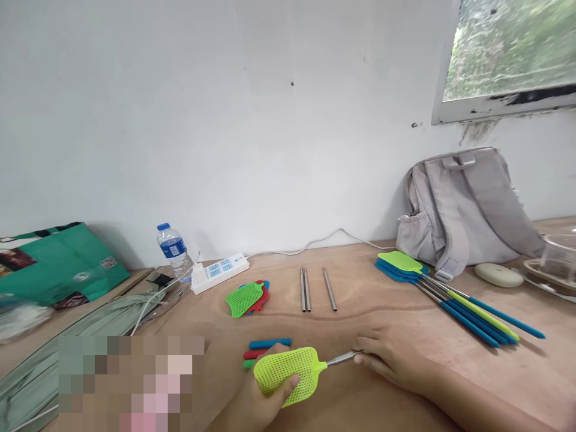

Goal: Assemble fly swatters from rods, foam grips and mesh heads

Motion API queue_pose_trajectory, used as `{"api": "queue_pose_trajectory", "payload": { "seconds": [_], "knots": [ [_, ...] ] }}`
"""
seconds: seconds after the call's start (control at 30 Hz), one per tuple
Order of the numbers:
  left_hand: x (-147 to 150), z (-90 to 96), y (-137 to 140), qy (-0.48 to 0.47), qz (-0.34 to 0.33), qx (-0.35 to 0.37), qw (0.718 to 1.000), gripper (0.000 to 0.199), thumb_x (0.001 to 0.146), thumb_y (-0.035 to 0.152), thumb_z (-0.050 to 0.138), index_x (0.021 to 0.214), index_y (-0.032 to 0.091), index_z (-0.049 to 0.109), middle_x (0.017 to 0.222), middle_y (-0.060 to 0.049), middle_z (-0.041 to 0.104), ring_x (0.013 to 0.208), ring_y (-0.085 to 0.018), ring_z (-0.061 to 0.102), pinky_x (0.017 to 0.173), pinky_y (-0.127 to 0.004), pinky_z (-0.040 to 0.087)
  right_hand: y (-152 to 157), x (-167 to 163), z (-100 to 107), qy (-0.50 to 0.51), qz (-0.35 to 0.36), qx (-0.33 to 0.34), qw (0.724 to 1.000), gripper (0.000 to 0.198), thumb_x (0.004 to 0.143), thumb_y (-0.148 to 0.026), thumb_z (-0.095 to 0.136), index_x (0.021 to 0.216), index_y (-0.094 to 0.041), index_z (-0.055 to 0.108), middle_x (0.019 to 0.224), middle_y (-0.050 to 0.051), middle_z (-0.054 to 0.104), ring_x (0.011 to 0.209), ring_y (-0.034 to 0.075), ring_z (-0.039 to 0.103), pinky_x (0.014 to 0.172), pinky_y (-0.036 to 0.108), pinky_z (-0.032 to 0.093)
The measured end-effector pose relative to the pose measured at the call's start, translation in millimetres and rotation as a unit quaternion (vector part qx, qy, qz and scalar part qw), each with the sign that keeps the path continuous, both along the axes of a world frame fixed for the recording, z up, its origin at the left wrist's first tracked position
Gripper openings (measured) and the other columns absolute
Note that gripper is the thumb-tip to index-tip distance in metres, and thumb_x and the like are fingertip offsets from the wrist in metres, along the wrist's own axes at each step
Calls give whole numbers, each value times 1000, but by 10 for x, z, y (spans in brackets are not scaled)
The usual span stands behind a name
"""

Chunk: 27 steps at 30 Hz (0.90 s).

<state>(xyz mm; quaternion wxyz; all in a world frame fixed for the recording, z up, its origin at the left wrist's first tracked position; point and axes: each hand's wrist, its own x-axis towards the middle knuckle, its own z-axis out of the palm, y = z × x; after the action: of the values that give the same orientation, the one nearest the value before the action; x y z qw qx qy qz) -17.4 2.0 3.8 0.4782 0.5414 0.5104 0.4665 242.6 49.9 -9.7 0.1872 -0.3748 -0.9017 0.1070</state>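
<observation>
My left hand point(272, 393) grips a yellow-green fly swatter head point(294, 369), thumb on its perforated face. From the head's neck a metal tube point(342, 359) runs to the right, and the fingers of my right hand point(396, 357) are closed around its far end. Just behind my left hand lie a blue handle point(270, 344), a red handle point(254, 354) and a green handle point(248, 364), partly hidden. Farther back is a small pile of swatter heads, a green head point(244, 299) on top of red and blue ones. Three loose metal tubes point(330, 290) lie near the table's middle.
Several swatters with handles point(472, 318) lie stacked at the right, before a grey backpack point(463, 210). A white power strip point(220, 272), a water bottle point(174, 249) and a green bag point(67, 261) stand at the left. A clear container point(560, 258) sits far right.
</observation>
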Motion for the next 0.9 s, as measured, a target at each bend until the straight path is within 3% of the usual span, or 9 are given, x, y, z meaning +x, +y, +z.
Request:
{"api": "queue_pose_trajectory", "payload": {
  "seconds": [0.17, 0.27, 0.63, 0.73, 0.9],
  "knots": [
    [-99, -12, 50, 92, -62, 33, 993, 25, 68, 36, 64, 88, 23, 64, 93, -5, 64, 89, -21, 57, 82, -25, 44, -20, -4, -5, -19, -3, -13, 1000, 33, 89, -41, 30, 88, -25, 59, 80, 3, 65, 71, 19, 57, 61, 28, 34],
    [-131, -34, 71, 107, -53, 53, 992, 23, 68, 36, 63, 87, 24, 65, 96, -5, 64, 92, -21, 56, 86, -25, 41, -26, -6, -39, -15, -13, -15, 1000, 32, 88, -40, 32, 87, -25, 59, 80, 3, 66, 71, 19, 58, 59, 28, 34],
    [-92, 36, 73, 132, -87, 89, 983, 15, 72, 36, 59, 77, 24, 64, 81, -4, 63, 82, -21, 55, 79, -24, 42, -37, -47, -72, -35, -40, 4, 999, 33, 88, -42, 33, 83, -25, 60, 76, 3, 66, 66, 18, 58, 56, 26, 34],
    [-92, 22, 71, 115, -79, 81, 987, 15, 69, 37, 61, 74, 23, 63, 80, -4, 63, 80, -20, 56, 78, -24, 43, -34, -38, -86, -20, -38, -13, 999, 30, 87, -41, 34, 84, -25, 59, 77, 3, 66, 68, 19, 58, 58, 26, 34],
    [-67, -69, 85, 81, -65, 11, 995, 26, 66, 40, 64, 85, 22, 61, 82, -4, 63, 77, -20, 58, 71, -25, 47, 32, 26, -152, 32, -54, -71, 996, 19, 83, -40, 42, 87, -24, 53, 80, 1, 64, 70, 17, 56, 61, 26, 36]
  ]
}}
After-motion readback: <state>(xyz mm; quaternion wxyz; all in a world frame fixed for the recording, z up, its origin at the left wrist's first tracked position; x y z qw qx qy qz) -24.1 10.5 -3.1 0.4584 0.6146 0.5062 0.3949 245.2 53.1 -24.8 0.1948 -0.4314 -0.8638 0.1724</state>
